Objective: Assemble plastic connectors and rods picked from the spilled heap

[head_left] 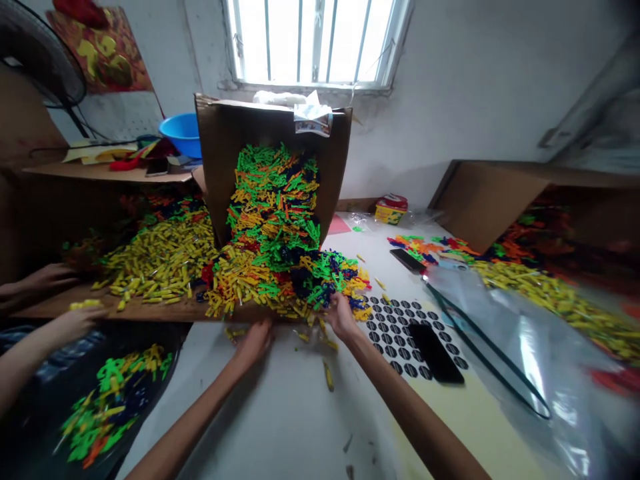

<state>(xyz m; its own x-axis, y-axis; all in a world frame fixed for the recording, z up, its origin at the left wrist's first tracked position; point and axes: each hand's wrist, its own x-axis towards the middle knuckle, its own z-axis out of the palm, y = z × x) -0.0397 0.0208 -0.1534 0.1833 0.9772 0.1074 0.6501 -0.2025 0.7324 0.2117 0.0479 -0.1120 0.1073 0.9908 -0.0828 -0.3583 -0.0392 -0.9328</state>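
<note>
A large heap of small plastic pieces point(277, 207), green, yellow, orange and dark blue, spills out of an upright cardboard box point(213, 160). My left hand point(255, 341) is at the heap's front edge, low over the white table point(260, 413). Its fingers curl inward, and what they hold, if anything, is hidden. At the heap's right side, my right hand point(343, 317) has its fingers closed together against green and dark blue pieces; what is in them cannot be made out. A single yellow piece point(328, 376) lies on the table between my forearms.
At left, another person's hands point(75, 323) work beside yellow pieces point(160, 260) and a black tub point(160, 393). Right of me lie a sheet of round black stickers point(395, 330), a dark phone point(436, 353) and clear plastic bags point(530, 353). Another cardboard box point(493, 200) stands behind.
</note>
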